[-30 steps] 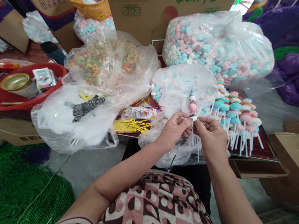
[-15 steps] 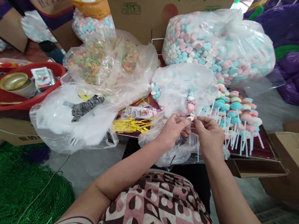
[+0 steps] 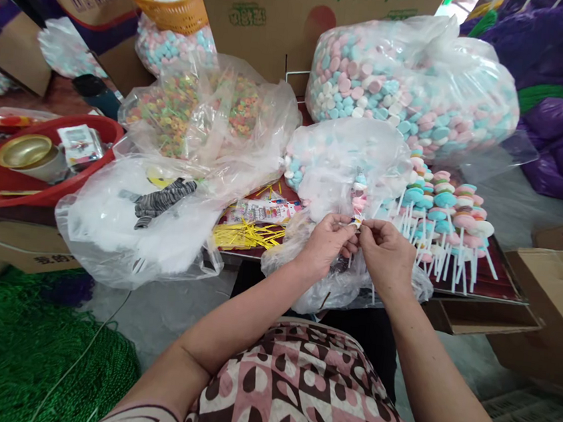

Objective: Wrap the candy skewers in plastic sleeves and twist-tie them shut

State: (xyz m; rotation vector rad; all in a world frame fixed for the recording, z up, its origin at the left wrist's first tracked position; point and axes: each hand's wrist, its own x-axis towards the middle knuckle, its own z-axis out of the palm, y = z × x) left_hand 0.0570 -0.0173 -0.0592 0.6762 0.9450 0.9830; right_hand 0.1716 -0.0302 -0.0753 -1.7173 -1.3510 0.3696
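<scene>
A marshmallow skewer (image 3: 359,196) in a clear printed wrapper stands upright between my hands, its pink and blue pieces pointing away from me. My left hand (image 3: 331,240) is closed around the gathered lower end of that wrapper. With thumb and forefinger pressed together, my right hand (image 3: 385,249) pinches at the same spot from the other side; the fingers hide what exactly lies in the pinch. Directly behind is a clear bag of marshmallows (image 3: 353,151). Several unwrapped marshmallow skewers (image 3: 443,208) with white sticks lie piled to the right of my right hand.
Yellow twist ties (image 3: 246,235) and printed wrappers (image 3: 264,212) lie left of my hands. Farther left are a bag of ring-shaped candies (image 3: 206,109), a grey sleeve (image 3: 166,197) on white plastic and a red basin (image 3: 113,133). A large marshmallow bag (image 3: 410,83) stands behind.
My right hand has moved slightly left, closer to my left hand at the wrapper's gathered end. The skewer stays in nearly the same place.
</scene>
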